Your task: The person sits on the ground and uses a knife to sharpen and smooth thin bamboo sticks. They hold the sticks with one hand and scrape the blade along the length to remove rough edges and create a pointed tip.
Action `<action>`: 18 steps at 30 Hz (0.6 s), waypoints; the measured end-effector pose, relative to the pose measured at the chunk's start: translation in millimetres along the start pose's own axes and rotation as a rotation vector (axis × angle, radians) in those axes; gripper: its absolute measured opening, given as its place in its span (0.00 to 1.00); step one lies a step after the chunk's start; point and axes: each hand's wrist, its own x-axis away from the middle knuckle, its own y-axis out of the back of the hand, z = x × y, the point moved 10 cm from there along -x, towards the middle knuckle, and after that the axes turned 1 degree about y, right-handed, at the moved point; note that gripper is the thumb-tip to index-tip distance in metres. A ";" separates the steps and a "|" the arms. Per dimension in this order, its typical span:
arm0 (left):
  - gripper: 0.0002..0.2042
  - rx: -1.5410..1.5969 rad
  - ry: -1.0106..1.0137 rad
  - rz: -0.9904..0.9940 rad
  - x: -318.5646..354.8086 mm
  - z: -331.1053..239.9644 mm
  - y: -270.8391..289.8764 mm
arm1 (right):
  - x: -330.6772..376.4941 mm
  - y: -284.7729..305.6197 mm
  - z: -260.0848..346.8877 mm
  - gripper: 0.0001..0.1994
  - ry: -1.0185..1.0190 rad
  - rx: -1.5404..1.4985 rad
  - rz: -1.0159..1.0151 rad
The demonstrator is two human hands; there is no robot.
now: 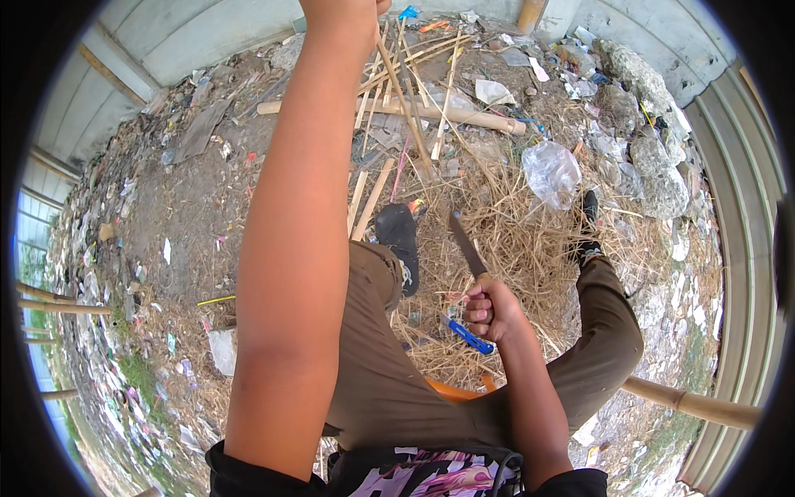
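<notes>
My right hand (494, 311) is closed round the handle of a knife (469, 245), its dark blade pointing up and away over the straw. My left arm stretches far forward, and my left hand (346, 15) is partly cut off by the top edge. It is closed on a long thin bamboo stick (406, 99) that slants down to the ground near my shoe. Thin split bamboo strips (448, 99) lie crossed over a thick bamboo pole (472, 118) ahead. A blue folding cutter (470, 335) lies below my right hand, between my legs.
Straw-like shavings (513, 236) cover the ground between my feet. A clear plastic bag (551, 175) lies near my right shoe (589, 217). Concrete lumps (658, 170) line the right. Behind my right leg is another bamboo pole (691, 405). Something orange (455, 392) shows beneath me.
</notes>
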 end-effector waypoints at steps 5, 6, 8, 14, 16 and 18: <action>0.31 0.020 -0.228 -0.009 10.6 -48.7 7.7 | 144.7 -18.9 91.4 0.12 1.021 0.474 -0.454; 0.31 0.021 -0.233 -0.037 15.0 -54.5 11.8 | 188.4 -39.3 107.1 0.12 1.239 0.511 -0.471; 0.30 0.051 -0.249 -0.082 25.3 -72.5 14.5 | 233.3 -62.3 124.1 0.10 1.598 0.317 -0.221; 0.29 0.036 -0.355 -0.210 91.8 -152.3 -24.3 | -6.0 75.0 54.2 0.11 0.684 0.548 -0.589; 0.28 0.104 -0.337 -0.270 93.3 -143.6 -24.5 | -36.0 121.0 21.5 0.11 0.483 0.287 -0.632; 0.28 0.132 -0.361 -0.263 88.7 -158.2 -14.8 | -29.1 104.1 24.3 0.09 0.599 0.251 -0.640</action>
